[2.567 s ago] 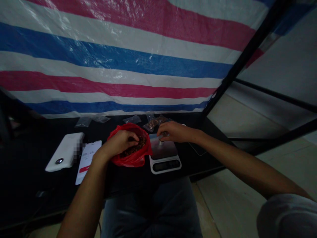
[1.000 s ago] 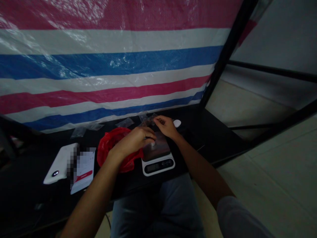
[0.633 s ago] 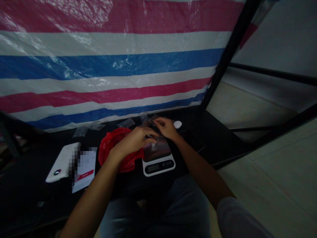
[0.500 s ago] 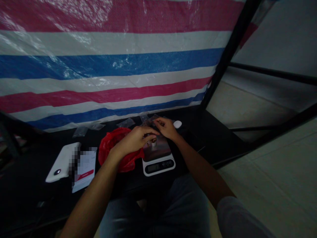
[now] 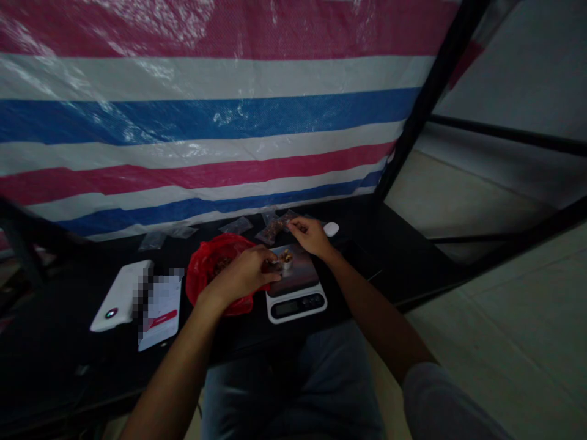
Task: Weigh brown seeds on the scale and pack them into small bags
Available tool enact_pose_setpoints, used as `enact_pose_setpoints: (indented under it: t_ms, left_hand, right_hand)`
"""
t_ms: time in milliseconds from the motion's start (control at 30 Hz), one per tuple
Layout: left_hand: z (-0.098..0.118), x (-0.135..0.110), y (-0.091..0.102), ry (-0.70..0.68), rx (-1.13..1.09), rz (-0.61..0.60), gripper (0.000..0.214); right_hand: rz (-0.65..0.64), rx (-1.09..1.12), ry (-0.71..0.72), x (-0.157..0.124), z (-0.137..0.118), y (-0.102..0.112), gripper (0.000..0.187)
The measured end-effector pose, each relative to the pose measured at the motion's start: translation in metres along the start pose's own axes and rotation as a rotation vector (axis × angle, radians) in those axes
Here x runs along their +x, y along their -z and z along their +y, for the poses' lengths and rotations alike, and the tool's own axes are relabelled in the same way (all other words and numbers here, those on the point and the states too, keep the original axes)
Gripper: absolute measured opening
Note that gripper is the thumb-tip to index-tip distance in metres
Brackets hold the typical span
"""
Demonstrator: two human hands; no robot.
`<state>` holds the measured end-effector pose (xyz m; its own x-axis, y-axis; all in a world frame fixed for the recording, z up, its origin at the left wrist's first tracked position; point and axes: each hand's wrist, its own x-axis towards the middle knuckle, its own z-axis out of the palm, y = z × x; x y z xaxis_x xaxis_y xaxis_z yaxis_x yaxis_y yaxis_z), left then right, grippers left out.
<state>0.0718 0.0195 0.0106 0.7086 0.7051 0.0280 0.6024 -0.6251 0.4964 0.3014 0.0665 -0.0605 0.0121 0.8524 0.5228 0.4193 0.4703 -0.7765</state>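
The left hand (image 5: 242,278), fingertips drawn narrow, whether on pieces I cannot tell, is at the small metal cup (image 5: 287,258), which stands at 11 o'clock on the white digital scale (image 5: 297,304). The red plastic bag (image 5: 211,267) lies at the scale's 9 o'clock, and at 12 o'clock the right hand (image 5: 312,236) pinches a clear plastic pouch (image 5: 274,228). Filling the cup seems in hand; more calls for small, gentle drops.

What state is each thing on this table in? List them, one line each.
Scale: display unreadable.
Small cup: upright on the scale, filled.
Red bag: open, brown pieces inside.
Filled packet: lying flat, right hand touching it.
Left hand: fingers curled beside the small cup.
Power bank: lying flat.
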Motion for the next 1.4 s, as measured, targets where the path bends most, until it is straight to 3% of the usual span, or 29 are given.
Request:
enact_pose_setpoints:
  t_ms: [200, 600, 1000, 1133, 1400]
  left_hand:
    - [0.001, 0.002, -0.004, -0.014, -0.046, -0.026, 0.014]
    - [0.01, -0.004, 0.004, -0.063, -0.025, -0.021, 0.03]
    - [0.016, -0.011, 0.007, -0.067, 0.072, -0.084, 0.029]
    - [0.018, -0.013, 0.008, -0.06, 0.116, -0.037, 0.023]
    - [0.019, -0.013, -0.009, 0.017, 0.046, 0.048, 0.013]
  right_hand:
    - [-0.009, 0.003, 0.003, -0.001, 0.003, -0.001, 0.023]
    - [-0.031, -0.054, -0.026, -0.003, -0.001, 0.001, 0.024]
    - [-0.06, -0.056, -0.023, -0.003, -0.001, 0.0, 0.026]
    - [-0.07, -0.057, -0.019, -0.003, -0.003, 0.0, 0.026]
    - [-0.075, -0.056, -0.016, -0.004, -0.004, 0.002, 0.028]
